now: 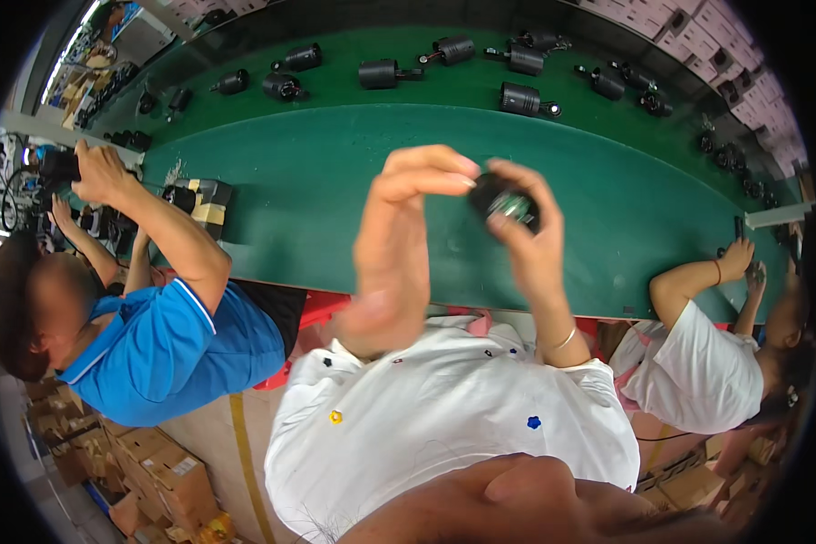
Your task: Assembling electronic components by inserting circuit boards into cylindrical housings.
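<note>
My right hand [533, 213] is closed around a short black cylindrical part [497, 201], raised above the green table. Something green and shiny shows in its round face; the motion blur hides what it is. My left hand [399, 213] is held up beside it, fingers stretched out toward the part. Its fingertips are at the part's upper left edge, and I cannot tell whether they touch it. No thing shows in the left palm.
Several black cylindrical housings [378, 74] with short arms lie along the green belt [444, 91] behind the table [290, 208]. On my left, a person in blue [181, 335] works beside a box [210, 201]. Another person in white [698, 372] works on my right.
</note>
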`<action>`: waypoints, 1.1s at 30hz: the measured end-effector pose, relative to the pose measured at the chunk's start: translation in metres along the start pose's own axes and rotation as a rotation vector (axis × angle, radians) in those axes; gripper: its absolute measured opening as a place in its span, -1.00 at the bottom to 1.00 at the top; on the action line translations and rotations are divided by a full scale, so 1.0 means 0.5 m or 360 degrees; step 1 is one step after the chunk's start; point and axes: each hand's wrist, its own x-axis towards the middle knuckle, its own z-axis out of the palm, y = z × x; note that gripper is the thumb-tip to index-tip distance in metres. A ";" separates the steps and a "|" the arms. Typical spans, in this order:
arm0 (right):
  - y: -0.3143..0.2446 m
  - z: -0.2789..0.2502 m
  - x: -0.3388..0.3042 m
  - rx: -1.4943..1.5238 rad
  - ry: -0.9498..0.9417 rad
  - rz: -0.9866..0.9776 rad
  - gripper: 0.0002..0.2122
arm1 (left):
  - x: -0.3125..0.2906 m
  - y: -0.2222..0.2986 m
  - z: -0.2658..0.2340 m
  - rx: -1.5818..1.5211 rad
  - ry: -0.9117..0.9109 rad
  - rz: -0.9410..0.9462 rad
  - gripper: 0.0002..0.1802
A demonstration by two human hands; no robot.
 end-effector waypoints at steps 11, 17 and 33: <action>0.299 -0.436 0.336 -0.1959 0.1056 -0.0029 -0.47 | 0.034 0.091 -0.136 -0.0649 -0.0237 -0.0017 -0.65; 0.354 -0.474 0.381 -0.2011 0.1041 0.0294 -0.42 | 0.035 0.103 -0.222 -0.0813 -0.0328 0.0020 -0.71; 0.449 -0.417 0.736 -0.1992 0.0267 -0.0173 -0.45 | 0.064 0.133 -0.225 -0.1322 -0.0740 0.0140 -0.83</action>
